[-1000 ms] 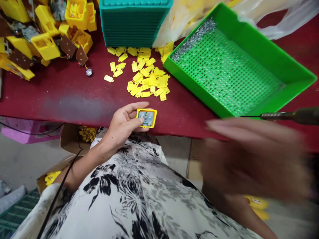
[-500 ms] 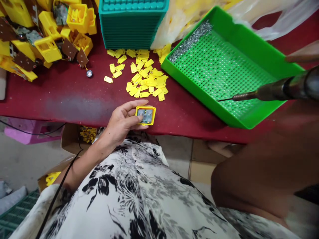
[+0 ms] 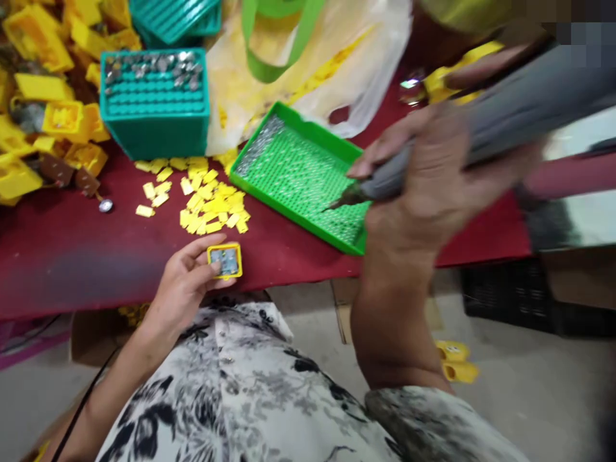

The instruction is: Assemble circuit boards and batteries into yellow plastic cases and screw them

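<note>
My left hand holds a small square yellow case by its edges, open side up, with a grey-green circuit board inside. My right hand is wrapped round a dark electric screwdriver. Its thin tip points down and left over the green perforated tray, which holds many small screws. Whether the tip touches a screw cannot be made out. Small flat yellow pieces lie in a loose pile between the case and the teal containers.
Teal box with round metal parts on top, at the back left. Yellow housings are heaped at far left, near a small round part. Behind the tray lies a plastic bag. Another person's hand is at upper right.
The view has swung right and up, shifting the table's contents left. My right hand has come into view with the screwdriver, whose tip is still over the green tray. My left hand still holds the case.
</note>
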The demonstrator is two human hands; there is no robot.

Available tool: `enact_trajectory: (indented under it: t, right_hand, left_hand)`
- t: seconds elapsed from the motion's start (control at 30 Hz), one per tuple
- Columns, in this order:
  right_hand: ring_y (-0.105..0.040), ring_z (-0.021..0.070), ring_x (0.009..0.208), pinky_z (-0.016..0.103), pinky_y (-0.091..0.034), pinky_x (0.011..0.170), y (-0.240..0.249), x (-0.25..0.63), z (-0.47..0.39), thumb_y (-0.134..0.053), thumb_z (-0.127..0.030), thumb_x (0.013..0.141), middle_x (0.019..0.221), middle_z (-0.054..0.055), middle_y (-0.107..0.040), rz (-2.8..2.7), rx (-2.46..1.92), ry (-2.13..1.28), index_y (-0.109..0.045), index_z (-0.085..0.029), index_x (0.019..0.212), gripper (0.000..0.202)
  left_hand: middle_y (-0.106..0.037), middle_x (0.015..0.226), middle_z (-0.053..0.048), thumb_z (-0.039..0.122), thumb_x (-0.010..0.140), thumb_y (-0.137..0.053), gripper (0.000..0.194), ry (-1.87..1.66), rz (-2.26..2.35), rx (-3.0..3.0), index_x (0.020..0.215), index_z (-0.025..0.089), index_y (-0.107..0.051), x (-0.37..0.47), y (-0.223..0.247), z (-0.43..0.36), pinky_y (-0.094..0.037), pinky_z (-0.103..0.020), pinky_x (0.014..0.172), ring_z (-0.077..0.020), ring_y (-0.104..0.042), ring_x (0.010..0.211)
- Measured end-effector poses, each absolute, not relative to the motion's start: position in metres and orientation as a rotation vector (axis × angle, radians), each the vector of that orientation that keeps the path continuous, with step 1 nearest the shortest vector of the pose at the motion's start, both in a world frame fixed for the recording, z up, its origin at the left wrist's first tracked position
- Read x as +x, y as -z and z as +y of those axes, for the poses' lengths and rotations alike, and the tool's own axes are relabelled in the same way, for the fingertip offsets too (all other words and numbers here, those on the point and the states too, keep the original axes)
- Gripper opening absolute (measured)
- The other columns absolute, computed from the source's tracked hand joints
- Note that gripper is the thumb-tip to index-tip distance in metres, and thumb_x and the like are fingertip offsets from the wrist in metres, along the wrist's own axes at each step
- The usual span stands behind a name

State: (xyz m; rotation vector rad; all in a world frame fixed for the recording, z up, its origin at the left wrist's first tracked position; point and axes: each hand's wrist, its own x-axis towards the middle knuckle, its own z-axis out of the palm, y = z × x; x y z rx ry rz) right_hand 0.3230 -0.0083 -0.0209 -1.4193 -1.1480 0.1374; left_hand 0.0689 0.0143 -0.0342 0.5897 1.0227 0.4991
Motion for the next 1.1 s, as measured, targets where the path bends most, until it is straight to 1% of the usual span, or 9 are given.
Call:
enact_trajectory:
  t: [0.03, 0.07, 0.17, 0.27, 0.37, 0.43, 0.53, 0.67, 1.1]
  right_hand:
    - [-0.048, 0.0068, 0.056, 0.026, -0.044, 0.052, 0.025, 0.325, -0.003, -0.049, -0.06, 0.099, 0.094, 0.004, -0.052, -1.072, -1.356, 0.075, -0.042, -0.023, 0.116, 0.041]
    - [-0.047, 0.0085, 0.054, 0.027, -0.043, 0.05, 0.029, 0.326, 0.002, -0.046, -0.06, 0.1, 0.084, 0.002, -0.049, -1.057, -1.39, 0.152, -0.039, -0.024, 0.113, 0.038]
    - [-0.043, 0.0129, 0.051, 0.032, -0.044, 0.048, 0.039, 0.324, 0.011, -0.023, -0.065, 0.102, 0.072, 0.001, -0.046, -1.107, -1.601, 0.262, -0.036, -0.024, 0.125, 0.049]
    - [-0.045, 0.0161, 0.053, 0.036, -0.046, 0.052, 0.044, 0.322, 0.009, -0.015, -0.064, 0.101, 0.073, 0.005, -0.053, -1.145, -1.679, 0.184, -0.024, -0.023, 0.147, 0.063]
    - [-0.048, 0.0167, 0.054, 0.037, -0.045, 0.053, 0.05, 0.324, 0.005, -0.017, -0.062, 0.103, 0.079, 0.007, -0.058, -1.139, -1.679, 0.113, -0.013, -0.023, 0.156, 0.066]
    - [-0.049, 0.0164, 0.053, 0.036, -0.045, 0.054, 0.054, 0.326, 0.004, -0.019, -0.058, 0.104, 0.081, 0.008, -0.059, -1.126, -1.674, 0.098, -0.013, -0.023, 0.157, 0.063]
    - [-0.049, 0.0167, 0.052, 0.036, -0.045, 0.053, 0.056, 0.327, 0.004, -0.02, -0.055, 0.105, 0.075, 0.006, -0.058, -1.1, -1.653, 0.094, -0.023, -0.022, 0.153, 0.058]
    - [-0.047, 0.0164, 0.05, 0.036, -0.045, 0.051, 0.051, 0.323, 0.004, -0.026, -0.063, 0.103, 0.068, 0.002, -0.053, -1.099, -1.594, 0.1, -0.034, -0.021, 0.143, 0.058]
    - [-0.05, 0.0174, 0.054, 0.037, -0.05, 0.056, 0.052, 0.321, -0.002, -0.011, -0.046, 0.107, 0.072, 0.004, -0.056, -1.13, -1.802, 0.136, -0.017, -0.025, 0.156, 0.054]
  left_hand:
    - [-0.079, 0.094, -0.005, 0.015, 0.067, -0.084, 0.042, -0.505, 1.019, 0.587, 0.107, 0.017, -0.072, 0.069, 0.034, 0.016, -0.064, -0.027, 0.065, -0.0161, -0.074, 0.077]
    - [-0.079, 0.093, -0.005, 0.015, 0.066, -0.085, 0.041, -0.511, 1.02, 0.586, 0.106, 0.017, -0.073, 0.07, 0.033, 0.017, -0.065, -0.027, 0.064, -0.0158, -0.074, 0.076]
    - [-0.079, 0.092, -0.004, 0.015, 0.066, -0.086, 0.04, -0.504, 1.035, 0.586, 0.103, 0.018, -0.074, 0.073, 0.031, 0.018, -0.065, -0.025, 0.063, -0.0157, -0.074, 0.076]
    - [-0.079, 0.089, -0.004, 0.015, 0.064, -0.087, 0.04, -0.505, 1.066, 0.585, 0.102, 0.018, -0.075, 0.075, 0.028, 0.017, -0.064, -0.024, 0.062, -0.0147, -0.073, 0.073]
    - [-0.079, 0.093, -0.005, 0.017, 0.064, -0.088, 0.041, -0.499, 1.084, 0.603, 0.103, 0.018, -0.075, 0.077, 0.028, 0.018, -0.064, -0.025, 0.062, -0.0155, -0.074, 0.075]
    - [-0.079, 0.094, -0.006, 0.018, 0.064, -0.088, 0.041, -0.492, 1.087, 0.621, 0.104, 0.018, -0.075, 0.077, 0.029, 0.018, -0.064, -0.025, 0.064, -0.0168, -0.075, 0.077]
    - [-0.08, 0.097, -0.007, 0.019, 0.066, -0.088, 0.041, -0.493, 1.089, 0.632, 0.104, 0.018, -0.075, 0.077, 0.03, 0.019, -0.064, -0.025, 0.065, -0.0169, -0.075, 0.079]
    - [-0.08, 0.095, -0.006, 0.018, 0.066, -0.088, 0.04, -0.492, 1.085, 0.623, 0.103, 0.019, -0.076, 0.078, 0.029, 0.019, -0.064, -0.025, 0.065, -0.0158, -0.074, 0.077]
    - [-0.079, 0.097, -0.006, 0.018, 0.064, -0.088, 0.04, -0.488, 1.118, 0.628, 0.103, 0.018, -0.075, 0.08, 0.026, 0.019, -0.064, -0.028, 0.064, -0.0172, -0.073, 0.077]
